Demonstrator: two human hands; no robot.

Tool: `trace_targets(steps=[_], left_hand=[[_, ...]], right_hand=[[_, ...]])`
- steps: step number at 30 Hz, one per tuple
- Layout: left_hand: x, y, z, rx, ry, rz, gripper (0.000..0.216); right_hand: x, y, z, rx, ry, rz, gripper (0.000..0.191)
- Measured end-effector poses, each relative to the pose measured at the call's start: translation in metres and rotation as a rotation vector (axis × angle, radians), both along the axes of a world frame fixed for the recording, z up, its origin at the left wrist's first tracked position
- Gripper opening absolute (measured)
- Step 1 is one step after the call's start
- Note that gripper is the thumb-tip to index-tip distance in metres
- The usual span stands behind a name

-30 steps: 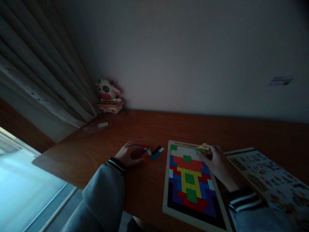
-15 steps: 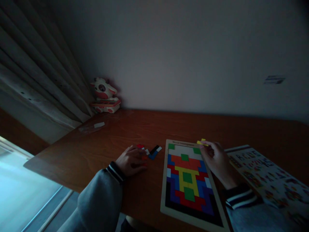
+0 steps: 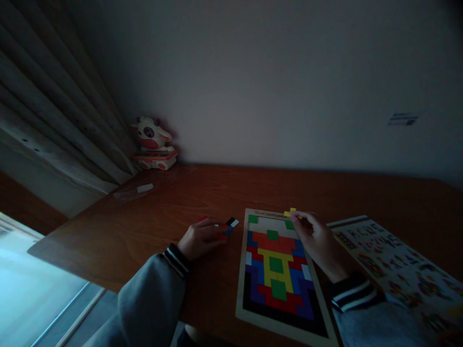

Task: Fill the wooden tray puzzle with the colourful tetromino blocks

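My right hand (image 3: 318,243) pinches a yellow puzzle block (image 3: 292,212) between thumb and fingertips, above the top right corner of the wooden puzzle board (image 3: 241,289). Coloured blocks fill most of that board, and a pale bare strip shows near its top between two green squares. To the left of the board, my left hand (image 3: 202,238) rests over a small pile of loose blocks, its fingers stretched out and partly covering them. A red block (image 3: 202,219) peeks out behind the fingers. Black, white and blue blocks (image 3: 231,223) lie just past the fingertips.
A printed pattern sheet (image 3: 383,255) lies right of the board, partly under my right sleeve. A cow-shaped toy (image 3: 154,144) stands at the back left of the wooden table (image 3: 217,188), beside the curtain (image 3: 61,106). A clear wrapper with a white label (image 3: 144,188) lies nearby.
My left hand has slid slightly right over the loose blocks, covering more of them, its fingers closer together. My right hand still holds the yellow block near the board's top corner.
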State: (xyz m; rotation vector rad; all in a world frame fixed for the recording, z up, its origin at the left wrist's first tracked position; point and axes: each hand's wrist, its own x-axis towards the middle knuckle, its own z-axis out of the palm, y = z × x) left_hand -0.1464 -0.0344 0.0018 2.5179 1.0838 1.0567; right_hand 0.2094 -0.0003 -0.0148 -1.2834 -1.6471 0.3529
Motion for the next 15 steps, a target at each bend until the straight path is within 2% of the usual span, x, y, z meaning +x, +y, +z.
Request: trace_targets(steps=[7,15], left_hand=[[0.045,0.019,0.004,-0.075,-0.25,0.145,0.029],[0.077,0.049,-0.008,-0.126,-0.241,-0.017,0.033]], right_hand=[[-0.01,-0.01,0.014,-0.132,0.021,0.055,0.035],[-0.008,-0.01,0.01,-0.137,-0.001,0.023,0.037]])
